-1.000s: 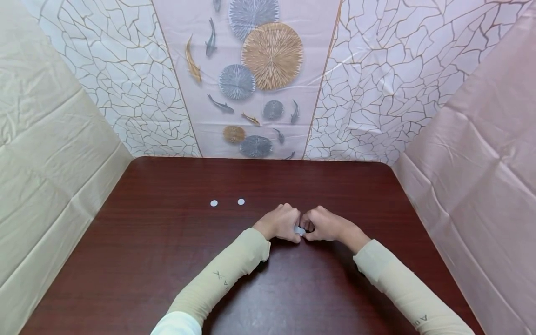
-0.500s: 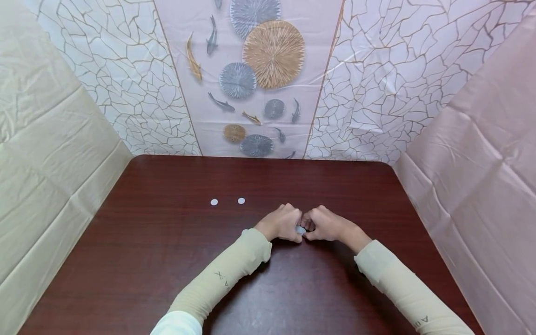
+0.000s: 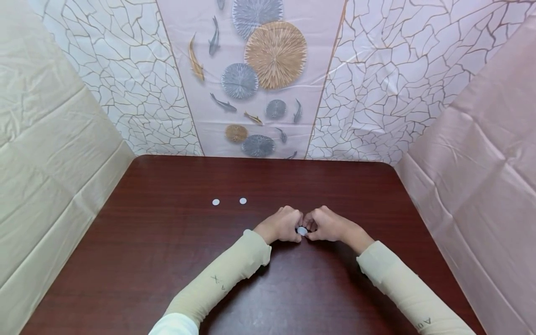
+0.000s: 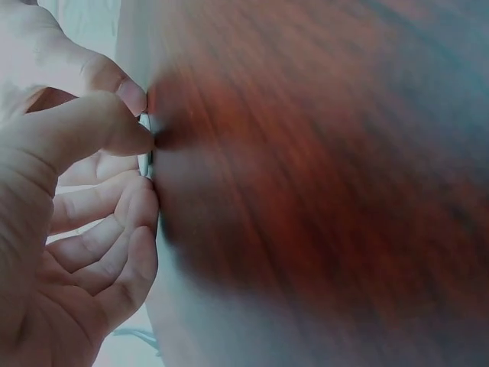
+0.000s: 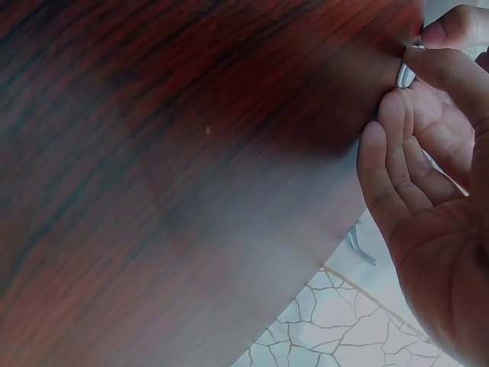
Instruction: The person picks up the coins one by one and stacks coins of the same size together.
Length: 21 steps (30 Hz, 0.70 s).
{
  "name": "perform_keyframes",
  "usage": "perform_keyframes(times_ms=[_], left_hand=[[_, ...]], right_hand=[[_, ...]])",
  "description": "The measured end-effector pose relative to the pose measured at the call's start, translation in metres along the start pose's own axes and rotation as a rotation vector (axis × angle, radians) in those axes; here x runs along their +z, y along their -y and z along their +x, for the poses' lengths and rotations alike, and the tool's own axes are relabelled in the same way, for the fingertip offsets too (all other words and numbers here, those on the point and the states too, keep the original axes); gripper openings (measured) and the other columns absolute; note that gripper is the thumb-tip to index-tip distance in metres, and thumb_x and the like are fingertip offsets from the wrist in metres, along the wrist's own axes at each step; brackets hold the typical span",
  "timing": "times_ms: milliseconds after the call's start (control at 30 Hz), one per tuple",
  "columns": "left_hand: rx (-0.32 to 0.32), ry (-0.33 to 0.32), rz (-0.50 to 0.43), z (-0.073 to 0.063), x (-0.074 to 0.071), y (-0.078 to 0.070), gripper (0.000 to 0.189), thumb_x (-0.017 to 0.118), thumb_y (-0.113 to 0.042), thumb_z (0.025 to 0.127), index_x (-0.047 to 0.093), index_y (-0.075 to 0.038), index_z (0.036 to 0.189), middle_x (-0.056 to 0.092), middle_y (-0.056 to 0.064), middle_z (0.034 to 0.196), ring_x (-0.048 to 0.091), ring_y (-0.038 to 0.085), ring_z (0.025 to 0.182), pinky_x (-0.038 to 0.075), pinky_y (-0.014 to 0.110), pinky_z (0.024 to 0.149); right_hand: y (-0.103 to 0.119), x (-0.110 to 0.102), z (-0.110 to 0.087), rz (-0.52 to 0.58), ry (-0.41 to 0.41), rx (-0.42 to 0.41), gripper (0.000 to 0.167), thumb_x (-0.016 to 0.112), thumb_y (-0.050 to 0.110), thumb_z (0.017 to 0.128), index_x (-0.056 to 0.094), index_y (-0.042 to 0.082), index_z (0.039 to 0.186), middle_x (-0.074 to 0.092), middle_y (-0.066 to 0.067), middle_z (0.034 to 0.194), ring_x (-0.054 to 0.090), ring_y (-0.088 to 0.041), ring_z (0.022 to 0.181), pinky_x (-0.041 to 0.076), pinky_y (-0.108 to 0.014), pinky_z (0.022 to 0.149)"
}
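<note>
A small round white disc (image 3: 302, 231) lies low at the tabletop between the two hands. My left hand (image 3: 281, 224) has its fingers and thumb curled at the disc's left side. From the right, my right hand (image 3: 328, 224) pinches around the other side. In the right wrist view the disc's pale edge (image 5: 406, 71) shows between thumb and forefinger, with what looks like a layered rim. Only a thin sliver of the disc (image 4: 144, 161) appears in the left wrist view, between the fingertips. Whether it touches the table is hard to tell.
Two similar white discs, a left one (image 3: 215, 202) and a right one (image 3: 243, 201), lie flat and apart, left of the hands. The dark red-brown wooden table (image 3: 167, 260) has patterned sheeting (image 3: 368, 93) behind it and plain pale sheets at both sides.
The disc between the hands now shows a fuller round face, where part of it was covered before. Both hands stay nearly in place, and the head view shifts slightly.
</note>
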State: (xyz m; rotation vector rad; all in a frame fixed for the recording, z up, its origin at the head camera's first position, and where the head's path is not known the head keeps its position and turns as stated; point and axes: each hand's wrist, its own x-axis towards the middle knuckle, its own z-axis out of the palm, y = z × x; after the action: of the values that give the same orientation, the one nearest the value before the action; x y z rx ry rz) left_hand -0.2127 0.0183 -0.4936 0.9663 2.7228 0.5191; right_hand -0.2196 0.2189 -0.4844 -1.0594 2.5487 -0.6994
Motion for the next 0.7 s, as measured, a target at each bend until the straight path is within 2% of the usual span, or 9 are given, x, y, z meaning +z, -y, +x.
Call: perform_keyframes(times_ms=[133, 367, 700], left_hand=[[0.001, -0.019, 0.008, -0.0024, 0.0003, -0.0003, 0.019, 0.086, -0.021, 0.081, 0.070, -0.017, 0.090, 0.062, -0.010, 0.079, 0.056, 0.005, 0.073, 0.044, 0.018, 0.067], [0.027, -0.045, -0.002, -0.0049, 0.0021, 0.0001, 0.017, 0.087, -0.018, 0.082, 0.073, -0.016, 0.092, 0.072, -0.005, 0.087, 0.057, 0.002, 0.075, 0.045, 0.016, 0.069], [0.066, -0.071, -0.014, -0.0054, 0.0021, 0.0031, 0.012, 0.084, -0.014, 0.084, 0.075, -0.014, 0.092, 0.075, -0.004, 0.090, 0.064, 0.003, 0.082, 0.048, 0.014, 0.074]], right_hand=[[0.0006, -0.0004, -0.0006, 0.002, -0.005, -0.003, 0.017, 0.083, 0.003, 0.081, 0.077, 0.008, 0.095, 0.077, 0.001, 0.085, 0.071, -0.004, 0.076, 0.057, -0.018, 0.069], [0.0024, 0.0001, -0.0010, -0.002, -0.001, -0.002, 0.017, 0.083, 0.002, 0.080, 0.076, 0.007, 0.095, 0.077, -0.001, 0.085, 0.072, -0.008, 0.077, 0.058, -0.020, 0.069], [0.0051, -0.0017, -0.0018, -0.011, 0.001, -0.021, 0.018, 0.082, 0.000, 0.081, 0.076, 0.004, 0.097, 0.077, -0.004, 0.086, 0.074, -0.012, 0.078, 0.058, -0.020, 0.070]])
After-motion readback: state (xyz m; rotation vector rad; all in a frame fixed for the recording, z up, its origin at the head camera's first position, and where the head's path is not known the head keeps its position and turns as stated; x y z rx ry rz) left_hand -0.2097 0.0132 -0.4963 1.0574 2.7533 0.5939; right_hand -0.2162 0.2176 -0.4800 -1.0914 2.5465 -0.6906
